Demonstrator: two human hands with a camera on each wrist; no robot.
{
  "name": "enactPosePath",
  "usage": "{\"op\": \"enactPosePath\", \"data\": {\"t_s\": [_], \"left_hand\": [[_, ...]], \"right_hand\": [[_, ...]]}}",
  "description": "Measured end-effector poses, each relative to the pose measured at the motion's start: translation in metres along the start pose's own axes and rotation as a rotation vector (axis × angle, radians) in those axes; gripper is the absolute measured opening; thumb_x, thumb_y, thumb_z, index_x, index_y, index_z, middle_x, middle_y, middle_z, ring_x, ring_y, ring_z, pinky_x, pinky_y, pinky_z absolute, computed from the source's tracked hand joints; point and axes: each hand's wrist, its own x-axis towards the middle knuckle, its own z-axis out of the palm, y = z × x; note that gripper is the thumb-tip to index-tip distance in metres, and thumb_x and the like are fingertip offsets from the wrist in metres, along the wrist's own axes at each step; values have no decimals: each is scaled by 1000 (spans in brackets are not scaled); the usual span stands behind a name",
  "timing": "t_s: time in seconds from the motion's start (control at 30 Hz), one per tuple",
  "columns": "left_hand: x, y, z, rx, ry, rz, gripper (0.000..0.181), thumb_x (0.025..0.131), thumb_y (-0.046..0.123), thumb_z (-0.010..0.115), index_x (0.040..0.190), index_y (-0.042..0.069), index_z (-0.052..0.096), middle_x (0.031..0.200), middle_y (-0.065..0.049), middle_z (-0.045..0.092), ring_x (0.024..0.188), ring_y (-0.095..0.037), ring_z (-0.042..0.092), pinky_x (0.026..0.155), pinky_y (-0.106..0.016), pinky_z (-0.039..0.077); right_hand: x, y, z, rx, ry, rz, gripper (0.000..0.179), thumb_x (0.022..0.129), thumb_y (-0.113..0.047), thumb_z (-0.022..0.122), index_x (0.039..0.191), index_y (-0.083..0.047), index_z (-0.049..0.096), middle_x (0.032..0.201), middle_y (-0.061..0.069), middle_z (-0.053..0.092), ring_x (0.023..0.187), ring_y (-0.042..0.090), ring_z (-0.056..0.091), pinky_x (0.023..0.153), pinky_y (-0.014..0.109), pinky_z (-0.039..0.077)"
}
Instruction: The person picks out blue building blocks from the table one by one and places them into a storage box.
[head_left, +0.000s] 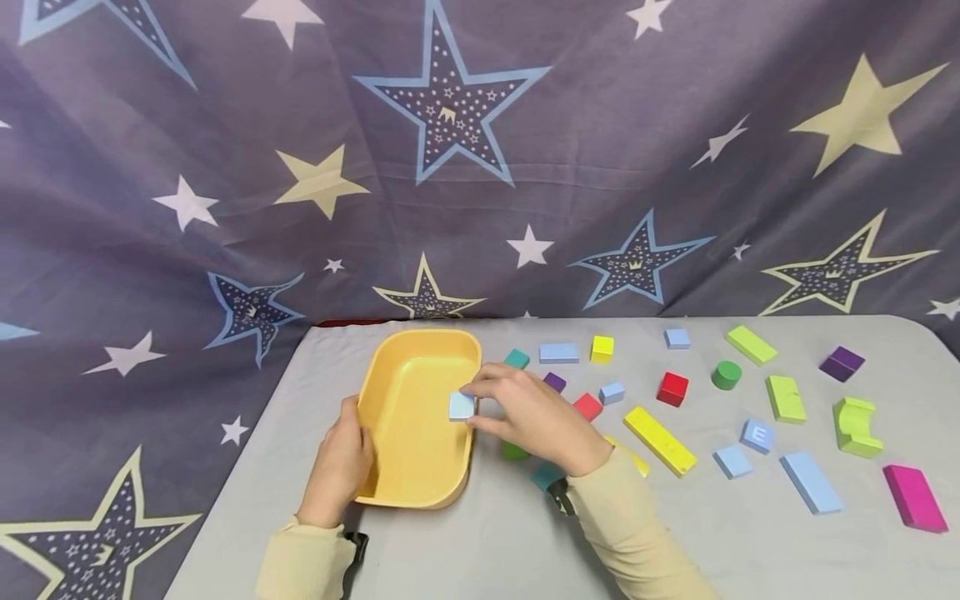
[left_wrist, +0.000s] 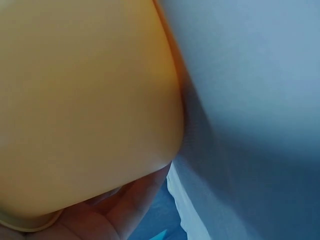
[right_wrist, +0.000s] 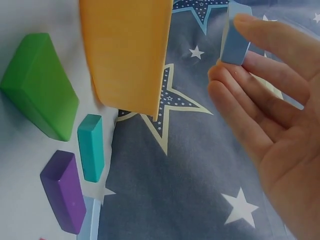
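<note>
A light blue block (head_left: 461, 407) is pinched between the thumb and fingers of my right hand (head_left: 525, 408), over the right side of a yellow plastic tray (head_left: 412, 417). The right wrist view shows the same block (right_wrist: 236, 34) held at the fingertips, apart from the tray wall (right_wrist: 125, 55). My left hand (head_left: 339, 458) grips the tray by its left rim, thumb towards the inside. From the left wrist, the tray's outer wall (left_wrist: 90, 100) fills much of the view and hides part of that hand (left_wrist: 115, 215). No block shows inside the tray.
Wooden blocks lie scattered on the grey-covered table right of the tray, among them a long yellow block (head_left: 660, 440), a red cube (head_left: 672, 389), a green cylinder (head_left: 726, 375) and a magenta block (head_left: 915, 498). A star-patterned curtain (head_left: 570, 183) hangs behind the table.
</note>
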Motion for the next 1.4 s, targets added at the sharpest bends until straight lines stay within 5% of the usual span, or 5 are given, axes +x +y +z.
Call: {"op": "enactPosePath", "data": {"t_s": [0.37, 0.97, 1.4], "left_hand": [[1, 2, -1, 5, 11, -3, 43, 102, 3, 40, 144, -6, 33, 123, -35, 59, 105, -49, 62, 84, -58, 49], [-4, -3, 5, -4, 8, -19, 43, 102, 4, 41, 143, -6, 35, 119, -33, 62, 97, -45, 66, 77, -55, 52], [0, -1, 5, 3, 42, -4, 42, 101, 4, 43, 141, -5, 37, 115, -33, 63, 95, -45, 66, 76, -56, 51]], "right_hand": [[5, -3, 8, -25, -2, -34, 34, 87, -23, 77, 117, -7, 73, 105, 1, 67, 91, 15, 63, 79, 26, 52], [4, -4, 31, -59, -48, -20, 32, 91, -23, 73, 119, -8, 72, 110, 1, 68, 99, 12, 62, 87, 26, 51], [8, -4, 37, -91, 18, -13, 31, 89, -18, 75, 117, -8, 72, 109, 2, 68, 94, 13, 62, 84, 29, 53]]}}
